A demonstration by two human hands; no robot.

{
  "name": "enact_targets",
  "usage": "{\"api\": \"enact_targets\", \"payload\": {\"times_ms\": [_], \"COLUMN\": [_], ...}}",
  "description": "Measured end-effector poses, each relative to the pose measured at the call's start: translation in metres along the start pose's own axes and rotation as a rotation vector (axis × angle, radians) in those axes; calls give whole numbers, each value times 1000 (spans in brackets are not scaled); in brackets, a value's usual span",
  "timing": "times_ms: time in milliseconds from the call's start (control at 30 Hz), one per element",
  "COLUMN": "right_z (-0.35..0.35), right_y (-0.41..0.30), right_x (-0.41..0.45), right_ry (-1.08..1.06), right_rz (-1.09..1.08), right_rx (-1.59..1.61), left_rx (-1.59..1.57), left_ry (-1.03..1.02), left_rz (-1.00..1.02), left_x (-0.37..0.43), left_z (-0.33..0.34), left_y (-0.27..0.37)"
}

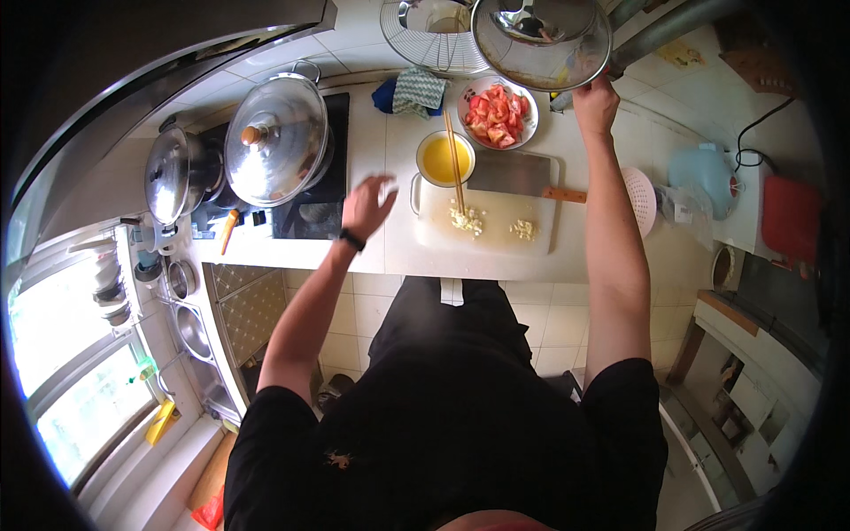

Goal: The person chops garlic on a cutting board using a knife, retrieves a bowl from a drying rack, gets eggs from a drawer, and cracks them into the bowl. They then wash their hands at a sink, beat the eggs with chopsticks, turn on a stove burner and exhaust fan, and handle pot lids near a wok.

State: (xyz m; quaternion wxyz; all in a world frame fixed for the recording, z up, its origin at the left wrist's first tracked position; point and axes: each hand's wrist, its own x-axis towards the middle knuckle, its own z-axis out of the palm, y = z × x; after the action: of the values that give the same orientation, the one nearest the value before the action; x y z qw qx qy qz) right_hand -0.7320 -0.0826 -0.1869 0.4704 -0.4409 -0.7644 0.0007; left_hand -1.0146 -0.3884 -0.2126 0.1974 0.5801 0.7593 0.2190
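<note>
My right hand (595, 106) grips the rim of a glass pan lid (511, 63) at the back of the counter, with fingers showing through the glass. My left hand (368, 206) holds nothing, fingers apart, between the cooktop and the cutting board. A bowl of yellow beaten egg (438, 159) has wooden chopsticks (454, 146) across it. Cut tomatoes (497, 116) fill a plate (531, 129) behind it. On the white cutting board (495, 242) lie two piles of chopped garlic (467, 221). A cleaver (518, 174) with a wooden handle lies along the board's far side.
A lidded steel pot (279, 146) and a lidded pan (174, 176) stand on the black cooktop (339, 119). An orange-handled tool (230, 229) lies at its front. At the back are a folded cloth (418, 93) and a wire rack (431, 50). A pink colander (639, 199) stands right.
</note>
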Motion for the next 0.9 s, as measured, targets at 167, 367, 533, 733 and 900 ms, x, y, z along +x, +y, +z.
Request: {"api": "enact_targets", "payload": {"times_ms": [167, 367, 533, 733, 900], "right_z": [29, 34, 57, 61, 71], "right_y": [2, -34, -26, -45, -33], "right_x": [-16, -5, -5, 3, 8], "right_ry": [-23, -146, -209, 6, 174], "right_rz": [374, 1145, 1030, 1102, 1170], "right_rx": [575, 1675, 2039, 2127, 2035], "left_rx": [-157, -140, -128, -129, -65], "left_ry": [-50, -13, 55, 132, 150], "left_rz": [-201, -399, -442, -462, -431], "left_x": [-108, -150, -145, -156, -154], "left_z": [4, 8, 1, -1, -11], "left_y": [-13, -6, 8, 21, 26]}}
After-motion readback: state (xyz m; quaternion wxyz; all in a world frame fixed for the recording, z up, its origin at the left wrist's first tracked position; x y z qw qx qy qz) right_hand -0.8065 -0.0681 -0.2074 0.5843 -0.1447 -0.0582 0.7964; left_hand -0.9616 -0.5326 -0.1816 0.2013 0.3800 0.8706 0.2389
